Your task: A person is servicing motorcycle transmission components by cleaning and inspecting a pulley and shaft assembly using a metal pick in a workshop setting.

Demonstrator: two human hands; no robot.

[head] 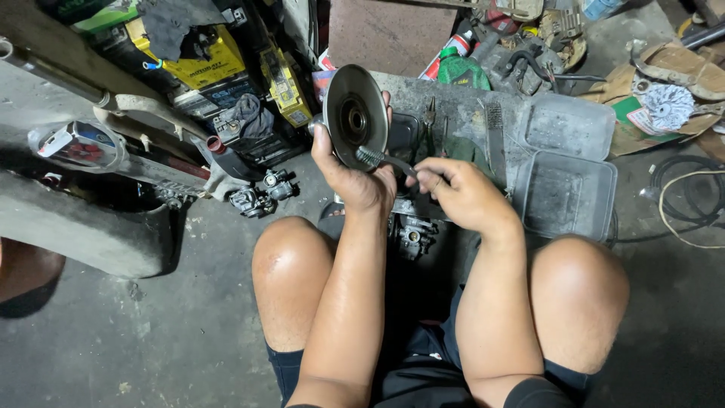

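While stained concrete floor [174, 332] spreads below, grimy trays [568, 189] crowd the workshop.

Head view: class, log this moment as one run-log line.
left hand: holds metal disc upright | right hand: holds brush against disc | nearby: grey trays

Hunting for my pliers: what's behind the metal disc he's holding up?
Behind the metal disc, pliers and a wire brush lie on the grey slab. The disc and left hand hide the slab's left end.
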